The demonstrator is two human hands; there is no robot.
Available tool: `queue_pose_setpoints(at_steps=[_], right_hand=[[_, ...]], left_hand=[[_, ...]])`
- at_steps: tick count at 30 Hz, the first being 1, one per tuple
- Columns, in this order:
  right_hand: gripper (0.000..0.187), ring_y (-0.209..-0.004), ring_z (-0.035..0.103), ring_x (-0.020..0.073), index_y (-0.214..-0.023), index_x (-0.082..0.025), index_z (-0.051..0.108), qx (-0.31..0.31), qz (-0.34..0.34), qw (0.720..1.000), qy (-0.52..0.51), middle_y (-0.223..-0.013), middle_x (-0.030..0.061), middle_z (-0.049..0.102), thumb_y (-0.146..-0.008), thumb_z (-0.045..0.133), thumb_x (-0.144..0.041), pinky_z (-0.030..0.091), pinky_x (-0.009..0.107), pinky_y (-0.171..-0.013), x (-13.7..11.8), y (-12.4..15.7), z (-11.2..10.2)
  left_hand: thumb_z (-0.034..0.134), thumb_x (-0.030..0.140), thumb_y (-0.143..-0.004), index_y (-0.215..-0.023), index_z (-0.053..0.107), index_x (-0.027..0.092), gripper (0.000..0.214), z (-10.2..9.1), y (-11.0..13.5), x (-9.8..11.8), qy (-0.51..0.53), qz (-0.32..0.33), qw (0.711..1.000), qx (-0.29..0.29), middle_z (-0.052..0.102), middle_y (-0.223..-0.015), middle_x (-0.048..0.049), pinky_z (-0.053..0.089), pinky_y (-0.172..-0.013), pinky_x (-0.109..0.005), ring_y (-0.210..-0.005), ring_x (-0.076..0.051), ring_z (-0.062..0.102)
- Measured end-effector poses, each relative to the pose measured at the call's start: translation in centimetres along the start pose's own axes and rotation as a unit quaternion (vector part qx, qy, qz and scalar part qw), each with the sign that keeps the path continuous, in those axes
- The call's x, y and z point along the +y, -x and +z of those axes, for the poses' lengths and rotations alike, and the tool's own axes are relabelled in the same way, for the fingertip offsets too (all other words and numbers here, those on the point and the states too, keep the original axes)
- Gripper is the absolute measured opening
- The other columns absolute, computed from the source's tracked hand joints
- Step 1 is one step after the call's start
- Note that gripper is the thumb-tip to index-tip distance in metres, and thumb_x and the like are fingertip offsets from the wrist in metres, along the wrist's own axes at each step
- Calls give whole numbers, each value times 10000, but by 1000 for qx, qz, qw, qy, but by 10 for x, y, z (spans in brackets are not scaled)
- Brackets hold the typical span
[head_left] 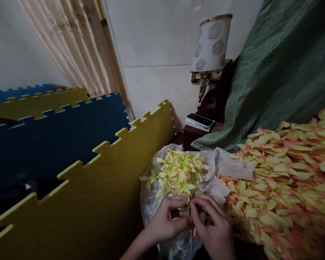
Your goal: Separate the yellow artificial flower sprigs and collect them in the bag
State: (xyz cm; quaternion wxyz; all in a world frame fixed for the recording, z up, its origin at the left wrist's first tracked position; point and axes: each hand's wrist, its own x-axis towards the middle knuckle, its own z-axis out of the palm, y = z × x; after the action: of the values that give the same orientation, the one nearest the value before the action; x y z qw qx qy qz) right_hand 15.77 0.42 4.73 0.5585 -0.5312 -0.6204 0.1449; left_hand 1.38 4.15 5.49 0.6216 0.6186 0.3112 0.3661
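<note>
The light is dim and soft. The white tiled wall (151, 43) is the brightest surface, and the beige patterned curtain (76, 43) glows mildly beside it. The crumpled green cloth (287, 65) darkens toward the upper right corner. The blue and yellow foam puzzle mats (70, 151) sink to near black at the left edge. The black smartphone (199, 120) shows a pale sheen on its screen. Wide-lens stretch bends straight lines near the borders. The heap of yellow-pink fabric petals (287, 173) smears and dims toward the lower right. The left hand (165, 221) and right hand (216, 228) lie in shade and look slightly soft. The small yellow-green petal piece (189, 203) pinched between them is hard to resolve.
</note>
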Motion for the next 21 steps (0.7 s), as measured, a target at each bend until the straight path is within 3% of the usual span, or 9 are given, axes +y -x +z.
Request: queue_pose_setpoints(at_steps=[3, 6, 10, 12, 18, 21], right_hand=[[94, -745, 609, 158, -819, -222, 572, -28, -12, 999, 12, -785, 18, 601, -863, 525, -153, 511, 242, -677, 0, 1, 4], [83, -745, 576, 165, -803, -226, 544, -33, 16, 999, -14, -779, 12, 566, -873, 509, -199, 498, 255, -682, 2, 5, 11], [148, -741, 596, 170, -908, -226, 560, 49, 167, 979, -108, -811, 22, 601, -938, 433, -296, 505, 247, -652, 2, 11, 21], [179, -746, 617, 173, -962, -222, 570, 75, 202, 967, -135, -841, 35, 632, -948, 420, -318, 519, 246, -648, 1, 12, 24], [27, -727, 669, 170, -824, -224, 629, 103, 42, 994, -14, -780, 27, 679, -828, 606, -211, 550, 240, -669, 9, 15, 23], [21, -682, 697, 175, -793, -217, 650, 101, 43, 994, -18, -774, 37, 715, -787, 654, -198, 578, 245, -633, 12, 17, 21]], left_hand=[[688, 504, -779, -898, 798, 183, 359, -3, -1, 2, 18, -3, 1000, -1, 689, -805, -75, 474, -751, -293, -837, -216, 602], [599, 487, -864, -759, 794, 167, 390, -2, -5, -2, -39, 29, 998, 30, 678, -664, -61, 474, -711, -287, -706, -186, 600], [501, 493, -920, -830, 775, 144, 452, 3, -5, -13, -75, 37, 990, 114, 716, -721, -94, 515, -652, -275, -662, -182, 636], [514, 510, -908, -849, 769, 138, 455, 5, -4, -16, -52, 24, 988, 143, 736, -759, -110, 534, -637, -272, -672, -189, 663], [708, 449, -781, -852, 791, 160, 309, 5, -2, -11, -65, 32, 985, 154, 778, -814, -118, 537, -632, -262, -757, -230, 711], [683, 457, -800, -802, 799, 166, 313, 3, -4, -8, -53, 31, 990, 125, 780, -772, -113, 536, -678, -291, -740, -233, 711]])
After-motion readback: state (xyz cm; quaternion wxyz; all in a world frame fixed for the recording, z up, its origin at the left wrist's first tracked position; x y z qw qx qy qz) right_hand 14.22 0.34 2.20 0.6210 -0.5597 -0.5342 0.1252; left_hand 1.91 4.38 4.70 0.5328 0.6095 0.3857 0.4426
